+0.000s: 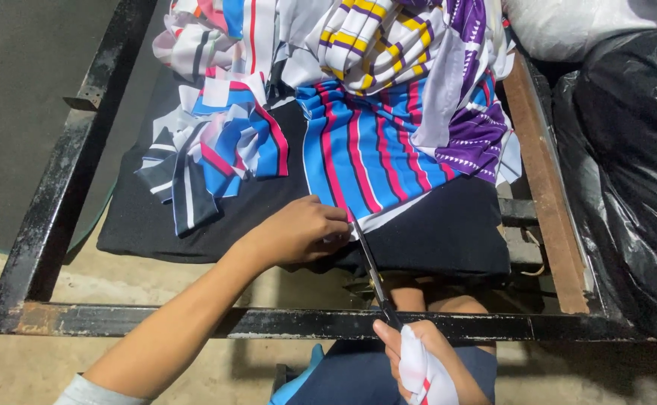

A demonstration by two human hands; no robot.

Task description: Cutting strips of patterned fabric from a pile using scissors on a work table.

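Cutting setup, head view only. Left hand lies on the near edge of the blue fabric with red stripes, fingers curled together and pinching the white hem right where the scissors meet it. Right hand sits low in frame, just past the near bar of the black metal frame, closed around the scissor handles; a scrap of white cloth with a bit of red is wrapped over the fingers, so the handles themselves are hidden. Scissor blades run up and slightly left from the right hand to the fabric edge, tips touching the hem beside the left fingertips; cannot tell if the blades are parted. Striped fabric hangs down from a pile at top and rests on a black cloth spread across the frame. Left of it, apart, a crumpled bundle of blue, white, red and black pieces. Top centre: yellow-purple striped piece and a purple patterned piece overlapping the blue one. Black plastic bag at right, outside the frame. Person's knees show below the frame bar, dark blue clothing.
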